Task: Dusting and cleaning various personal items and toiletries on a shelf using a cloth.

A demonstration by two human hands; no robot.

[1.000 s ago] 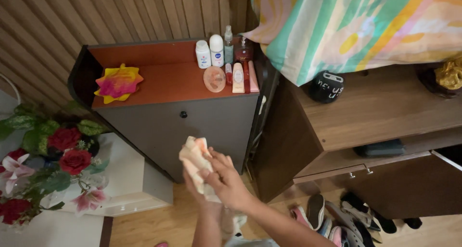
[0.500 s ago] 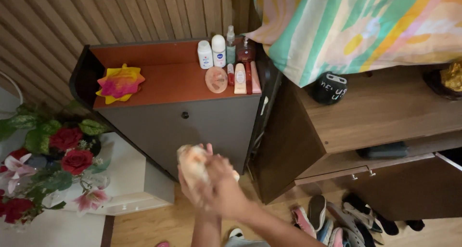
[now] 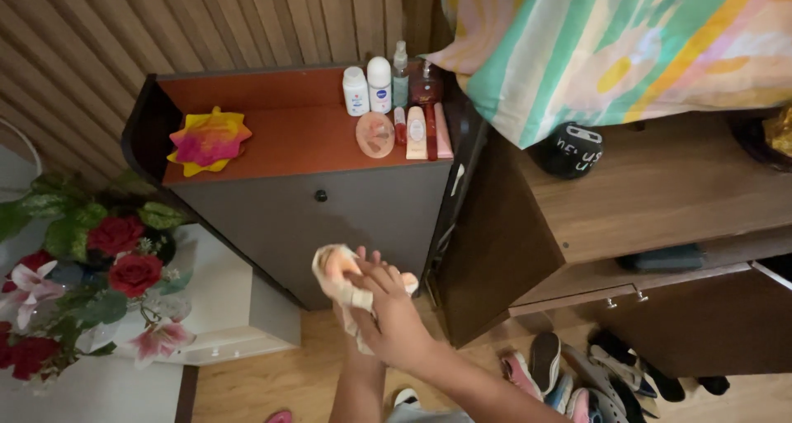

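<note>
Four upright bottles (image 3: 379, 83), three tubes (image 3: 417, 132) (perhaps four).

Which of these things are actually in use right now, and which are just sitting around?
In use:
- pale crumpled cloth
- right hand gripping it
- left hand, mostly hidden beneath

Lying about:
- toiletry bottles
- star-shaped mat
- flowers
- shoes
- black cap

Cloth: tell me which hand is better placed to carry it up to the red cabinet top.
Probably the right: the right hand lies over the cloth, fingers closed on it; the left hand is mostly hidden beneath.
</note>
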